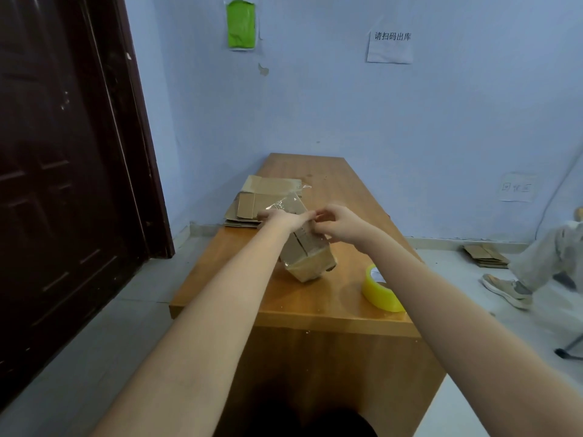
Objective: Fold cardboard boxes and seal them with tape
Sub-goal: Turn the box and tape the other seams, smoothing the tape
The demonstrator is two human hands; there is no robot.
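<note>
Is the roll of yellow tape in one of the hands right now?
No, the yellow tape roll sits on the table while both hands work at the cardboard box.

On the wall ahead of me a white paper sheet [390, 47] reads 请扫码出库. Lower right, a second paper note [517, 187] carries faint characters; I make out 回 first, the rest too pale to read.

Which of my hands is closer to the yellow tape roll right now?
Right. The right hand is at the box's top, up and left of the tape roll; the left hand is farther left, also on the box.
</note>
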